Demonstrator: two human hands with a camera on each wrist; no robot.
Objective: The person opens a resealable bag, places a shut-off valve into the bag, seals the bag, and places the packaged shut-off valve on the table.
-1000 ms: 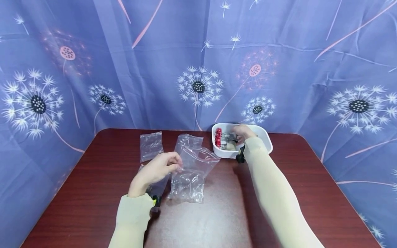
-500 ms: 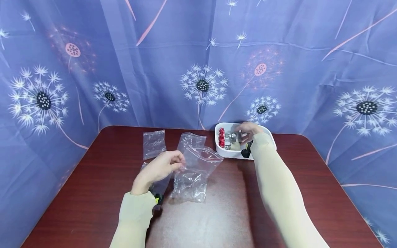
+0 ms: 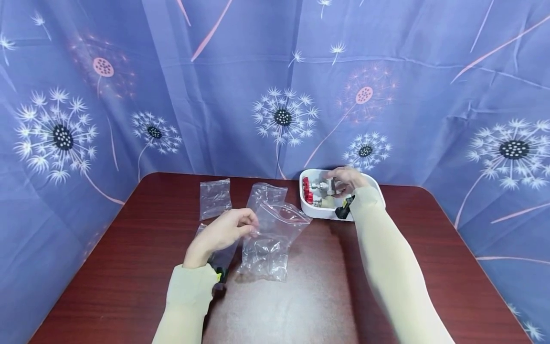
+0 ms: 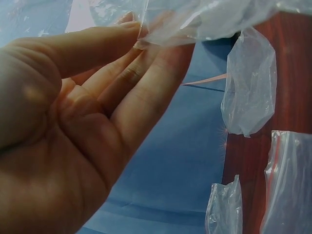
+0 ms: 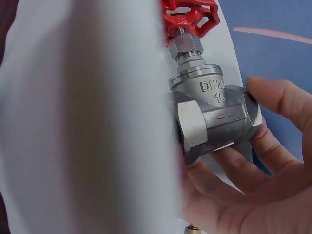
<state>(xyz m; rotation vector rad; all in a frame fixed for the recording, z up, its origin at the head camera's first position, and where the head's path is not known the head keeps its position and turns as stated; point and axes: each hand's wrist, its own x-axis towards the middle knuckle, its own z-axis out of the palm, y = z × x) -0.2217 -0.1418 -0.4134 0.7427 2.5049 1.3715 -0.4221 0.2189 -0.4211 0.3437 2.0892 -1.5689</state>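
Observation:
My left hand (image 3: 221, 235) pinches the mouth of a clear zip bag (image 3: 266, 255) between thumb and fingers, holding it up off the table. In the left wrist view the bag's thin film (image 4: 214, 22) runs from the fingertips. On the right, my right hand (image 3: 349, 177) is in a white tray (image 3: 320, 213), gripping a steel gate valve (image 5: 219, 114) by its body. The thumb lies against one end of the valve and fingers curl beneath it. Its red handwheel (image 5: 192, 22) points toward the tray's left side. A second red handwheel (image 3: 308, 197) lies beside it.
Other clear bags lie on the brown table: a small bag (image 3: 215, 198) at the back left, another bag (image 3: 268, 192) behind the held one, and one partly under my left wrist. A beige piece (image 3: 328, 202) sits in the tray. A blue patterned curtain (image 3: 215, 119) hangs behind.
My right hand has shifted slightly within the tray, and the steel valve body now shows at its fingers. The left hand keeps hold of the bag. The head view has shifted slightly.

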